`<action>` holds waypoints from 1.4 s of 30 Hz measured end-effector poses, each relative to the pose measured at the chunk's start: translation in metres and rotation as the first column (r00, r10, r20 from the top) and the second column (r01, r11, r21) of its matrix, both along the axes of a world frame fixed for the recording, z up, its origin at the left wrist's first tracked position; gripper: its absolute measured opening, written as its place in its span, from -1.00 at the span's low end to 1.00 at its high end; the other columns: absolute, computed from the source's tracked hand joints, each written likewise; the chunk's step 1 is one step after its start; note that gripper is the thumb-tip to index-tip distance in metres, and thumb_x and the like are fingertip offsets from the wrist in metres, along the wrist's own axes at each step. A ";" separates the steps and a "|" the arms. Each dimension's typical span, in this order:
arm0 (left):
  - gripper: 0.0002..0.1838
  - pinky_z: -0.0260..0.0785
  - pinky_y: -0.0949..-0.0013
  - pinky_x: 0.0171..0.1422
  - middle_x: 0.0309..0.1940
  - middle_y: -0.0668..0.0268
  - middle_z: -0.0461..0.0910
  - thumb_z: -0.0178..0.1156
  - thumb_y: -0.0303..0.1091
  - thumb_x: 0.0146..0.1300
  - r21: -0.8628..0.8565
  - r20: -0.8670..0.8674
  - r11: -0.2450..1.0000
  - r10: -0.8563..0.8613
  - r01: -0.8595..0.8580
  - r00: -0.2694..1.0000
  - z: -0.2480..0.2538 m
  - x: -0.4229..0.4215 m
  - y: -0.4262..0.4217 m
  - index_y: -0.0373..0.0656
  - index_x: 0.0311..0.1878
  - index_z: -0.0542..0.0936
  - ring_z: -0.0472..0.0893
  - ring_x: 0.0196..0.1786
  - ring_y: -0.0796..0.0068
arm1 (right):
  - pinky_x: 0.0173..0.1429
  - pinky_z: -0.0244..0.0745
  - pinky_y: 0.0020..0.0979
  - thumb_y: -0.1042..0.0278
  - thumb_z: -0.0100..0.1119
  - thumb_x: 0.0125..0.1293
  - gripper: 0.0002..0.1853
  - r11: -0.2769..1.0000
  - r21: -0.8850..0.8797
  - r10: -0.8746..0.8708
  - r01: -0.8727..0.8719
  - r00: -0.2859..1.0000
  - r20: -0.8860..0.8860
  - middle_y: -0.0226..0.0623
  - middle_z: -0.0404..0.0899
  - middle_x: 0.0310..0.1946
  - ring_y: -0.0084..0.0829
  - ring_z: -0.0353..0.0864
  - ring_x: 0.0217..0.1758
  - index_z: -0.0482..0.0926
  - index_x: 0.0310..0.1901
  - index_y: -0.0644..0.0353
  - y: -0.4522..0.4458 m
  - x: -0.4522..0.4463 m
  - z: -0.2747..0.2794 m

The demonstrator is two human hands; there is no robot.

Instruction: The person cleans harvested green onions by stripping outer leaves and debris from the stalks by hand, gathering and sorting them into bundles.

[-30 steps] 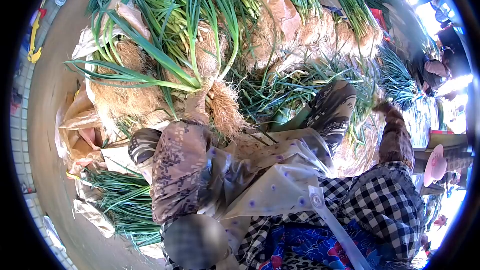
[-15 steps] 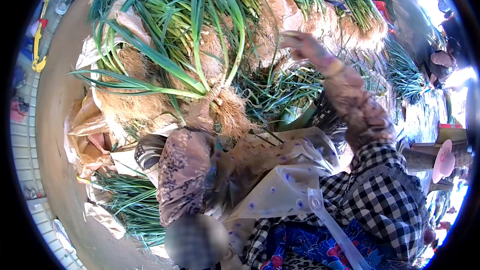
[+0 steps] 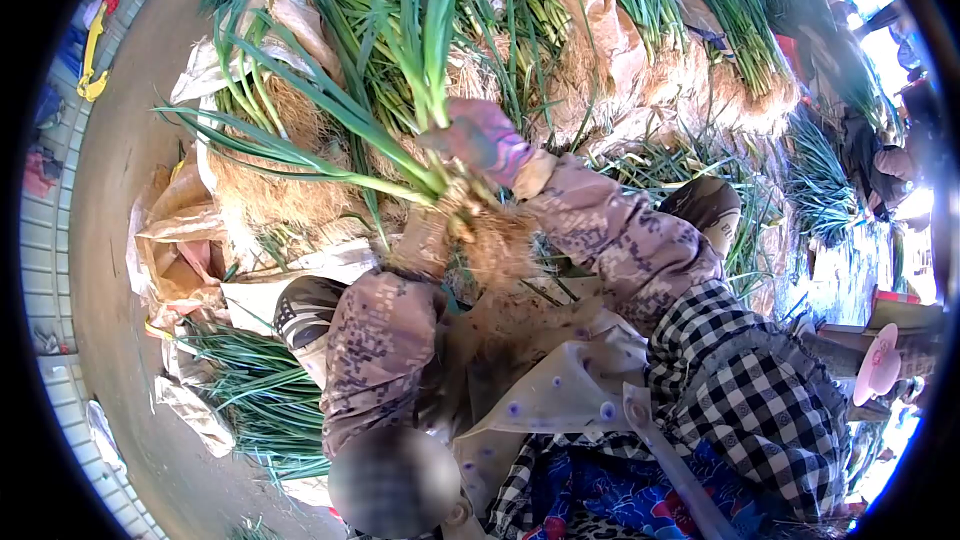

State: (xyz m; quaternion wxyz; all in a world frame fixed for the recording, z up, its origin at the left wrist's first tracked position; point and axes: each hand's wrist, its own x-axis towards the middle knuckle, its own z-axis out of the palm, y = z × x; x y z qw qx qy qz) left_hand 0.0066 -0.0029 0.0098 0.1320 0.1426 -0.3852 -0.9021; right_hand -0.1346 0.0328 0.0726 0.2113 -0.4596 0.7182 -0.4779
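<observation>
The right grip (image 3: pixel 482 143) is closed around leaf stalks of the spring onions (image 3: pixel 428 178), while the left grip (image 3: pixel 420 240) clasps the same bunch low, beside its shaggy roots (image 3: pixel 503 250); the bunch is held up over the near edge of the onion heap (image 3: pixel 270 190). Crumpled brown paper (image 3: pixel 165 225) lies at the heap's left edge, and more green onions (image 3: pixel 255 395) lie beside the left sleeve (image 3: pixel 380 350)

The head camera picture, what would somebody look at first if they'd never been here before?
Probably the bunch of green onions in the middle, its leaves fanning out and the right hand gripping it. Next might come the other onions with shaggy, straw-coloured roots, lying beyond it towards the top left. Over near the right edge, a round pink thing stands out too.
</observation>
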 end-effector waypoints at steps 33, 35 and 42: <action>-0.49 0.38 0.52 -0.42 -0.58 0.49 0.42 0.11 -0.42 0.19 0.126 -0.282 0.935 0.354 -0.331 0.892 0.084 0.026 -0.069 -0.09 0.22 0.25 0.40 -0.55 0.67 | 0.08 0.42 -0.29 -0.13 0.21 0.00 -0.04 0.732 0.292 -0.087 0.615 0.509 -0.856 0.17 0.06 0.24 -0.02 0.28 0.21 -0.01 0.30 0.29 -0.067 -0.037 -0.050; -0.49 0.38 0.53 -0.42 -0.58 0.49 0.42 0.11 -0.43 0.19 0.114 -0.286 0.934 0.358 -0.339 0.889 0.084 0.022 -0.069 -0.10 0.22 0.26 0.40 -0.55 0.67 | -0.07 0.49 -0.39 -0.01 0.17 0.09 -0.26 0.730 0.410 -0.035 0.547 0.629 -0.776 0.03 0.25 0.10 -0.17 0.40 0.08 0.15 0.21 0.23 -0.065 -0.062 -0.029; -0.51 0.40 0.53 -0.41 -0.58 0.49 0.41 0.11 -0.44 0.19 0.094 -0.300 0.924 0.381 -0.370 0.875 0.087 0.039 -0.069 -0.10 0.20 0.28 0.40 -0.55 0.68 | -0.44 0.53 -0.49 0.28 0.12 0.19 -0.58 0.816 -0.287 -0.530 0.502 0.848 -0.022 -0.17 0.55 -0.31 -0.41 0.56 -0.39 0.38 -0.01 0.41 0.037 -0.185 0.091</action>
